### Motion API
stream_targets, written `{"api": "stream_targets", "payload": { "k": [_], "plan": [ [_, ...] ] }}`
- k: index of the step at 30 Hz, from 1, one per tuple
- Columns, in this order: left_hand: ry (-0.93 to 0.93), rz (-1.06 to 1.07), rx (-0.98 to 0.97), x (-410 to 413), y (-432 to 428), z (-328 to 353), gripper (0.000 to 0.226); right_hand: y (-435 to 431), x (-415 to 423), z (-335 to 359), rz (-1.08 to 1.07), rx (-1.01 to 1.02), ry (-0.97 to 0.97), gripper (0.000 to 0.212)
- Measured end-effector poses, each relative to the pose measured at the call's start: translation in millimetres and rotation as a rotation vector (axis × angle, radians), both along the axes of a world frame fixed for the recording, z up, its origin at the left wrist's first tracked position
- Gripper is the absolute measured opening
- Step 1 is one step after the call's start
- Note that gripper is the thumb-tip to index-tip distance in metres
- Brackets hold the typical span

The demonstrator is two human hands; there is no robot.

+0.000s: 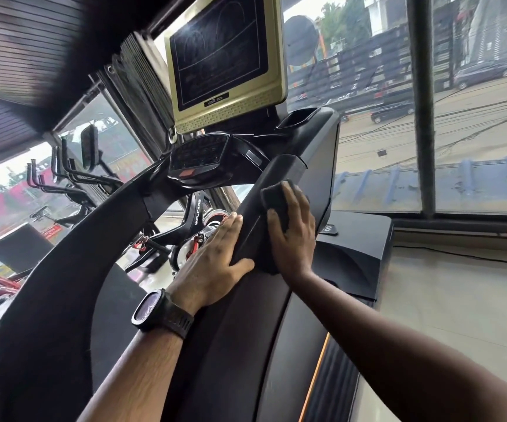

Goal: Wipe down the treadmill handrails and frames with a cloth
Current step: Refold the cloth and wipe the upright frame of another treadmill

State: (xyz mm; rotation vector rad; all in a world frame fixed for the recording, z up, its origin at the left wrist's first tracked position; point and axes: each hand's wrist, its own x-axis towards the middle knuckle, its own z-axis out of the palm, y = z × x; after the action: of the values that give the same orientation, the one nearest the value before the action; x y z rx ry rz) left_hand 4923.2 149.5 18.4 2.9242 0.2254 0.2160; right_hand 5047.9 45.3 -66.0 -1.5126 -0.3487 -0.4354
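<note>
The treadmill's right handrail (272,181) is a thick black bar that rises to the console (203,156). My right hand (294,236) lies flat on the rail's outer side and presses a dark folded cloth (276,199) against it, fingers pointing up. My left hand (215,257), with a black watch on its wrist, rests on the rail's inner side with straight fingers, the thumb lying across the rail's top. The left handrail (72,257) curves down at the left.
A gold-framed screen (224,59) stands above the console. The treadmill's black motor cover (358,254) lies below the right rail. Exercise bikes (191,236) stand beyond the treadmill and at the left. Large windows (471,117) run along the right wall.
</note>
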Motion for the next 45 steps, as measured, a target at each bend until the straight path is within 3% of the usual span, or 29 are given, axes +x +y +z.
{"api": "stream_targets", "payload": {
  "k": [3,8,9,13,18,20,23,28,34,38,40,43,45],
  "plan": [
    [0.000,-0.003,0.011,2,0,1,0.095,5,-10,9,0.031,0.120,0.321,0.060],
    [-0.003,0.003,0.011,15,-2,3,0.096,-2,8,5,0.019,-0.083,-0.102,0.057],
    [0.003,0.004,0.009,17,-3,3,0.096,-3,21,3,0.020,-0.088,-0.090,0.057],
    [0.007,-0.002,0.022,25,-3,5,0.096,2,11,4,0.039,0.061,0.270,0.060],
    [-0.004,0.008,0.043,36,-1,5,0.097,-1,12,1,0.008,-0.069,-0.139,0.056],
    [0.011,0.010,0.053,39,-2,5,0.096,-1,31,-3,-0.001,-0.040,-0.045,0.056],
    [0.025,0.005,0.041,41,-2,6,0.097,2,24,-2,0.029,0.093,0.348,0.057],
    [0.032,0.009,0.033,48,-6,9,0.098,2,19,-2,-0.004,0.003,0.031,0.056],
    [0.025,0.007,0.059,52,-2,8,0.097,2,23,5,0.023,0.079,0.260,0.060],
    [0.015,0.011,0.054,56,-5,9,0.098,1,21,4,0.003,-0.012,-0.070,0.057],
    [0.023,0.007,0.065,56,-6,10,0.097,0,40,2,-0.023,0.000,-0.012,0.057],
    [0.022,0.009,0.068,56,-5,10,0.097,1,41,6,0.031,0.130,0.322,0.057],
    [0.025,0.011,0.075,59,-5,10,0.097,0,29,8,0.035,0.094,0.238,0.058]
  ]
}}
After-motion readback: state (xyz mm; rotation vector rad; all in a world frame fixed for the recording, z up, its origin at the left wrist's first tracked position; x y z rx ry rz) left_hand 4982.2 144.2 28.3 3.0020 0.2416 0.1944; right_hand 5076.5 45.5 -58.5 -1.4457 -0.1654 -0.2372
